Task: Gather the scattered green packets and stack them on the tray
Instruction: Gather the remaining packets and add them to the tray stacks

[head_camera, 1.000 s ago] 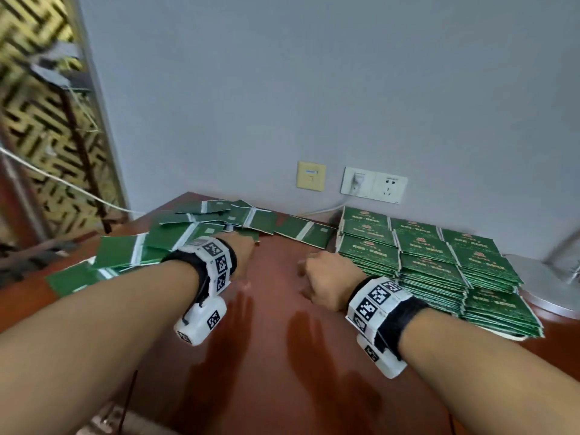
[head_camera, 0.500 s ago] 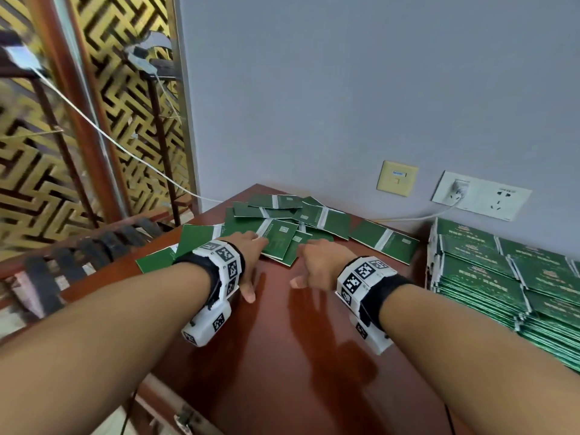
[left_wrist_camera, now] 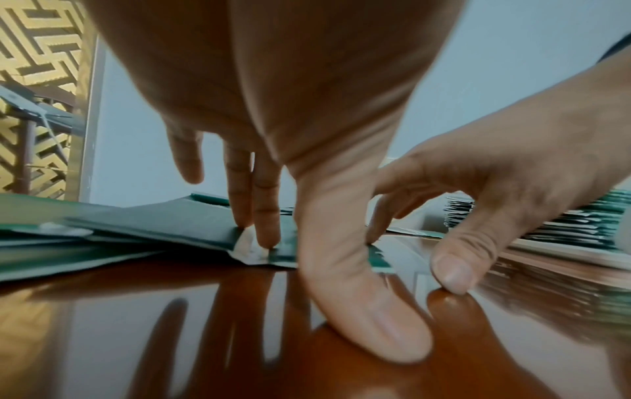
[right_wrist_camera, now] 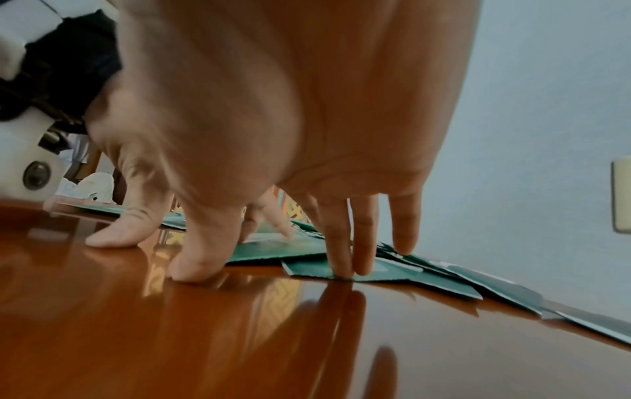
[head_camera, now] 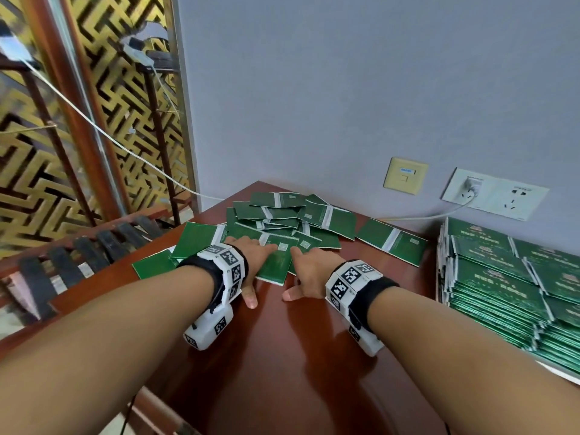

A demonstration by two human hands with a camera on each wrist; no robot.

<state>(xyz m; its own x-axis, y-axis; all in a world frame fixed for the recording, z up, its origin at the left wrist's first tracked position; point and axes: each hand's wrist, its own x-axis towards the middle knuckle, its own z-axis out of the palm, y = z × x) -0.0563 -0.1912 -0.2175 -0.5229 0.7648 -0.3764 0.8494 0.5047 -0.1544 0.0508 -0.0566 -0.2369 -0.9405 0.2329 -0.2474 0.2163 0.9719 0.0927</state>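
Several scattered green packets (head_camera: pixel 282 218) lie in a loose heap at the far left of the glossy wooden table (head_camera: pixel 298 356). My left hand (head_camera: pixel 255 262) lies flat on the nearest packet (head_camera: pixel 276 262); its straight fingers (left_wrist_camera: pixel 266 216) press the packet and its thumb rests on the table. My right hand (head_camera: pixel 303 270) sits beside it, its straight fingertips (right_wrist_camera: pixel 341 248) on the edge of a packet (right_wrist_camera: pixel 382 271), thumb on the wood. Neither hand grips anything. Neat stacks of green packets (head_camera: pixel 502 277) stand on the tray at the right; only the tray's pale rim (head_camera: pixel 561 372) shows.
The grey wall runs close behind the packets, with a yellow plate (head_camera: pixel 406 175) and a white socket (head_camera: pixel 496 193) with a plugged cable. A gold lattice screen (head_camera: pixel 78 120) and a dark rack stand past the table's left edge. Bare wood lies between my arms.
The view has swung left. Both hands have moved forward and left from the bare wood by the stacks onto the near edge of the scattered heap, fingers now stretched over the packets.
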